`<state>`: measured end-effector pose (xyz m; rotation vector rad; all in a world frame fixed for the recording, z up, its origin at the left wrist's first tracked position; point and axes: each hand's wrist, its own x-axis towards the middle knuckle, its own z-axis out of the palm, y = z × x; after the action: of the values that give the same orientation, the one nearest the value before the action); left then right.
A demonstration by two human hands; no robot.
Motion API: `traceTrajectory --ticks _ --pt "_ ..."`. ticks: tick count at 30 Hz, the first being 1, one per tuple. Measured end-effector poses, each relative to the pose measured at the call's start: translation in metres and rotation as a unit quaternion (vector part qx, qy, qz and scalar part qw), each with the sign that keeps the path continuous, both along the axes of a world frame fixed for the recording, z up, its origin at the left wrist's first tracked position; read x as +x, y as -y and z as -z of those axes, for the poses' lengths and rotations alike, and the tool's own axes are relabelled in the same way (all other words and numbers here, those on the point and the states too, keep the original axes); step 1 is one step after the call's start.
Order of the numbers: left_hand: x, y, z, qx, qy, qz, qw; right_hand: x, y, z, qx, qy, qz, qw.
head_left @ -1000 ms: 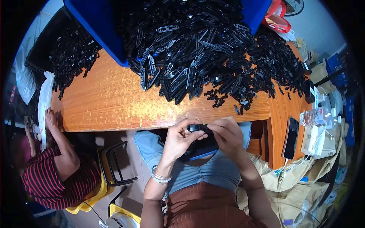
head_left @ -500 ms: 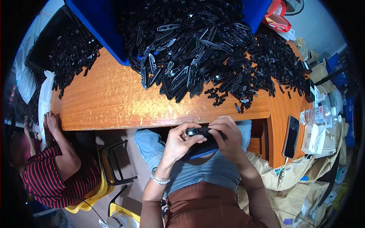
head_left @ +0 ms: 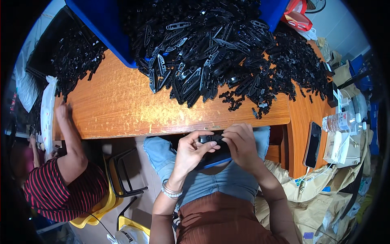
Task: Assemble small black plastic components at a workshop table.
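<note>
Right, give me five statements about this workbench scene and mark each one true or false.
1. Both hands hold one small black part between them. True: the left hand and right hand pinch it together above the lap.
2. The wooden table carries a big heap of black plastic parts. True.
3. A phone lies on the person's left side of the table. False: it lies on the right side, near a water bottle.
4. The left wrist is bare. False: it wears bracelets.
5. A person in a red-and-black striped top sits to the left. True.
</note>
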<state>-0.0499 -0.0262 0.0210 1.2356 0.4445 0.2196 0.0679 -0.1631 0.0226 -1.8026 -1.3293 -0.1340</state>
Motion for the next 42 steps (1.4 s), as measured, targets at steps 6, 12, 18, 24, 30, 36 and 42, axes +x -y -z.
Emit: traceTrajectory --ticks 6,12,18,24,30,36,42 --pt "0.004 0.002 -0.001 -0.002 0.005 -0.009 1.000 -0.002 0.000 0.003 0.053 -0.215 -0.004 0.975" --pt "0.003 -0.001 -0.004 0.000 -0.026 0.007 1.000 0.001 0.000 0.004 0.020 -0.143 -0.013 0.989" --pt "0.001 -0.005 -0.002 -0.006 -0.045 0.035 0.998 0.000 0.000 0.006 0.018 -0.210 -0.005 0.977" --pt "0.002 -0.003 0.003 0.035 -0.032 -0.006 0.999 -0.001 -0.002 0.006 -0.024 0.010 -0.008 1.000" --pt "-0.005 -0.004 0.004 0.119 -0.009 0.027 0.992 -0.004 0.007 0.016 -0.068 -0.396 -0.065 0.913" --pt "-0.003 -0.011 0.003 0.346 -0.025 0.060 0.936 0.005 0.017 0.026 -0.127 -0.441 -0.123 0.880" --pt "0.068 -0.033 -0.014 0.633 0.010 -0.157 0.758 0.029 -0.003 0.017 -0.057 -0.146 0.008 0.988"
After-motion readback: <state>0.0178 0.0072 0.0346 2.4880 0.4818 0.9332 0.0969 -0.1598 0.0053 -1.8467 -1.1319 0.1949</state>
